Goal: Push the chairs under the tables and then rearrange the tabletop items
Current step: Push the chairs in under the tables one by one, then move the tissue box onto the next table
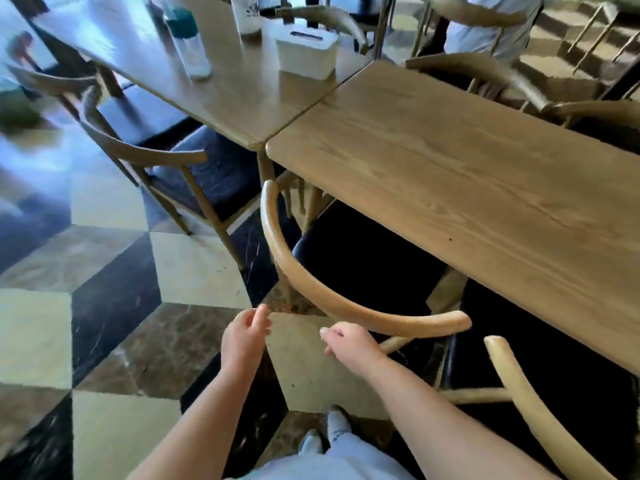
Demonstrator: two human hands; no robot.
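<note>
A wooden chair with a curved backrest and a dark seat stands at the near table, its seat partly under the tabletop. My left hand hovers open just left of the backrest, touching nothing. My right hand hangs just below the backrest's near end, fingers loosely curled, holding nothing. On the far table stand a white tissue box, a clear bottle with a teal band and a white bottle.
Another chair sits at the far table's left side, seat partly out. A third backrest curves at my lower right. More chairs line the tables' far side. The floor is checkered tile. A person in white sits at the back right.
</note>
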